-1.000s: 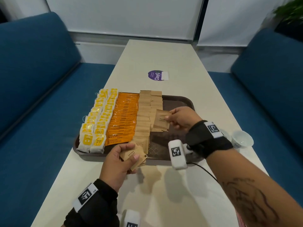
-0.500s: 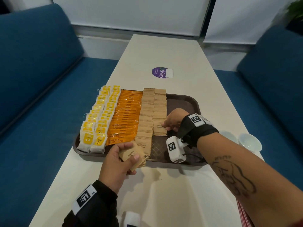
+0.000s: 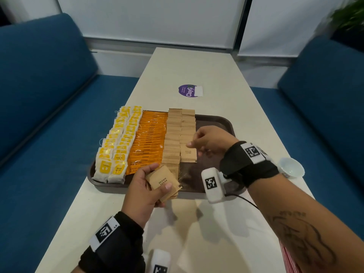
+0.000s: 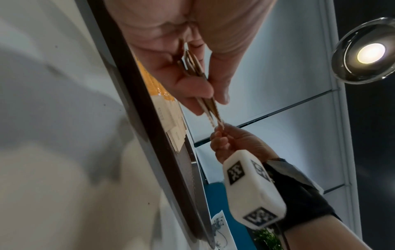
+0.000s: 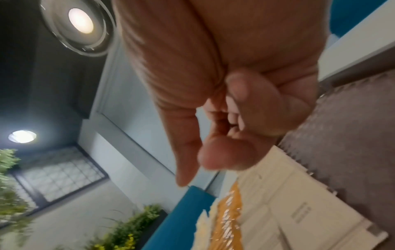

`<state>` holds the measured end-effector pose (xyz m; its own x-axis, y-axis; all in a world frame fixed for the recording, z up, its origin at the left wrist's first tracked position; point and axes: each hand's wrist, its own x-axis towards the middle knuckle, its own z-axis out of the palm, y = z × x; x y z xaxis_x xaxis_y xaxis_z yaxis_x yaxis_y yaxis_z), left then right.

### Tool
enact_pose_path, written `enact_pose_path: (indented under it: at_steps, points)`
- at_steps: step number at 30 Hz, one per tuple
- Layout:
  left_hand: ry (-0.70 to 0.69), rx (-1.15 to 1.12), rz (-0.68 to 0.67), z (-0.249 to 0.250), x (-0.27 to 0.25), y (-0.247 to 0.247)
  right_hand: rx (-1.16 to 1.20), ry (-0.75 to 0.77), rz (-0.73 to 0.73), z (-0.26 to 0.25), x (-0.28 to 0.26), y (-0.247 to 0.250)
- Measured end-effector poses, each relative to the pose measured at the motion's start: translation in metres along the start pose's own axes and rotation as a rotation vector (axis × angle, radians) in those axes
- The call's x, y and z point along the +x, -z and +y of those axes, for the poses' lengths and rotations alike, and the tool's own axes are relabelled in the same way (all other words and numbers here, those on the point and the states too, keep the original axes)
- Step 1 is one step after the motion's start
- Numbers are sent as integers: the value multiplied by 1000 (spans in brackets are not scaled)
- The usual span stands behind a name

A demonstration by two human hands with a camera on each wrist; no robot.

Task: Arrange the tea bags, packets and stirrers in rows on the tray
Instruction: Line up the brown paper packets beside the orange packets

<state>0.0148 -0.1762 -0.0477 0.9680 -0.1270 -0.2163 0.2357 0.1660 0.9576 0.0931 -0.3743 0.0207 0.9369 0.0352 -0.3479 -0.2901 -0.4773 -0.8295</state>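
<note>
Left hand (image 3: 140, 191) grips sugar packets (image 3: 161, 181) — right hand (image 3: 211, 141) loose above tray (image 3: 216, 120)

Café or lounge booth: long cream-coloured smooth table (image 3: 197, 71) between two blue upholstered benches (image 3: 39, 75); round recessed ceiling lamps (image 5: 81, 21); green leafy plants (image 5: 128, 228); white roller blinds (image 3: 157, 20).

Blue sofas (image 3: 39, 85), white table (image 3: 187, 66)
</note>
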Motion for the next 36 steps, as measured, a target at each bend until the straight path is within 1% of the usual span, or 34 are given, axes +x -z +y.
enact_pose_path:
  at_steps: [3,5,7,11,19,25,27,28,30,33,34,36]
  points:
    - [-21,27,-16,3,-5,-4,21,54,-112,3,-30,-11]
    - [-30,29,-24,3,-8,-7,48,48,-174,10,-45,-21]
    - [-37,40,-27,3,-11,-9,100,29,-196,17,-58,-30]
    - [-43,100,-36,1,-17,-13,128,23,-173,30,-72,-43]
    - [-34,176,-25,-5,-22,-14,231,-1,-121,47,-79,-54]
    - [16,57,-31,-2,-17,-8,295,-20,-93,46,-72,-49]
    - [4,52,-25,-1,-14,-5,378,-27,-68,45,-68,-43]
    - [0,48,-19,-1,-12,-3,438,-35,-33,45,-65,-40]
    - [-1,49,-2,-1,-9,2,483,-66,82,43,-57,-31]
    - [13,45,27,-2,-4,8,412,-104,242,40,-39,-19]
    - [20,39,36,-3,-2,10,382,-112,263,38,-31,-16]
    - [36,27,44,-4,1,12,303,-151,246,36,-17,-13]
